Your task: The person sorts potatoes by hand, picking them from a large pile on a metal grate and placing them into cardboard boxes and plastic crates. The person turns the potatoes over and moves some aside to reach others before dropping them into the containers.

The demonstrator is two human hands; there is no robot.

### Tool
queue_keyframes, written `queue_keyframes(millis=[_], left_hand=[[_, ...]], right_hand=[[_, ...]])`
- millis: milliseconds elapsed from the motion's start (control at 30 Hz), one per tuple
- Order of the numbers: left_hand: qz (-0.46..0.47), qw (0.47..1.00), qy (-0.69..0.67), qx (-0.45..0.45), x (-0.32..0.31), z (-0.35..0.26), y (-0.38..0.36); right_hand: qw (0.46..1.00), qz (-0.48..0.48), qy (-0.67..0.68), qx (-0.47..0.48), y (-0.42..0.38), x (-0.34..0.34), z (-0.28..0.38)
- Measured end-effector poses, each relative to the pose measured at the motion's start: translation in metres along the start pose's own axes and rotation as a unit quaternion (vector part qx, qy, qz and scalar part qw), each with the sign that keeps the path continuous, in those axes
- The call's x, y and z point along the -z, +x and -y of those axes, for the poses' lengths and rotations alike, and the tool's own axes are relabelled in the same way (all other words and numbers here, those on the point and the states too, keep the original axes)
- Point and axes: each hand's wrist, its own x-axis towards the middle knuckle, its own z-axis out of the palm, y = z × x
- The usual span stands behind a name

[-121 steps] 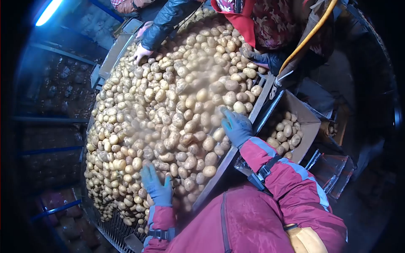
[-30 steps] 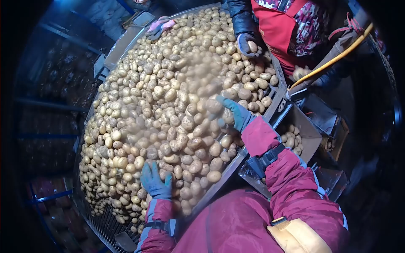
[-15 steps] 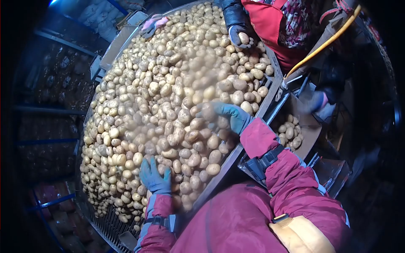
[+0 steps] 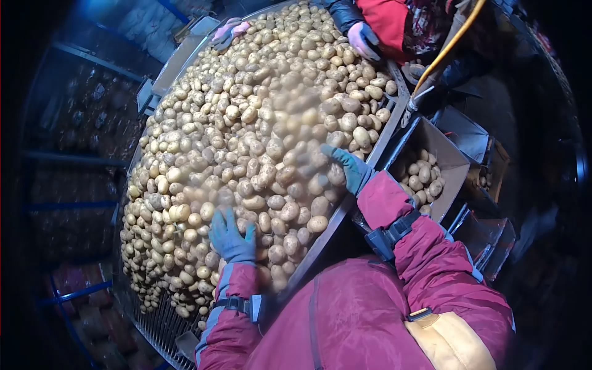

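1. Blur covers some of the potatoes (image 4: 296, 102) in the middle.
2. The right hand (image 4: 350, 169) has blurry fingertips, so its grip is hard to tell.
3. The top edge cuts off the other person (image 4: 382, 24) and the yellow tube (image 4: 452, 45).

Yellow hose (image 4: 455, 46) upper right, slanting down; pale sacks (image 4: 148, 28) upper left; blue bar (image 4: 80, 293) lower left.

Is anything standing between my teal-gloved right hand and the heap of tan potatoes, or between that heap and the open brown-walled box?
Nothing visible stands between your right hand and the heap. Between the heap and the box runs a straight grey metal rim.
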Motion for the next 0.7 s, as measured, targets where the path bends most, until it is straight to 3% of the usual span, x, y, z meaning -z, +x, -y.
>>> queue_keyframes(millis=[200, 400, 433, 567, 700], left_hand=[[-0.006, 1.0, 0.008, 0.0, -0.011, 0.006, -0.004], [0.025, 0.999, 0.027, 0.003, -0.012, 0.009, -0.005], [0.022, 0.999, 0.027, -0.001, -0.012, 0.009, -0.006], [0.013, 0.999, 0.036, -0.018, -0.013, 0.009, -0.005], [-0.008, 0.999, 0.022, -0.031, -0.007, 0.007, -0.006]], right_hand=[[0.995, -0.085, -0.006, 0.056, -0.014, 0.0, -0.045], [0.99, -0.103, 0.008, 0.092, -0.07, 0.002, -0.077], [0.984, -0.142, -0.025, 0.104, -0.083, -0.002, -0.083], [0.987, -0.11, -0.023, 0.118, -0.123, 0.021, -0.119], [0.969, -0.2, -0.036, 0.142, -0.171, 0.02, -0.148]])
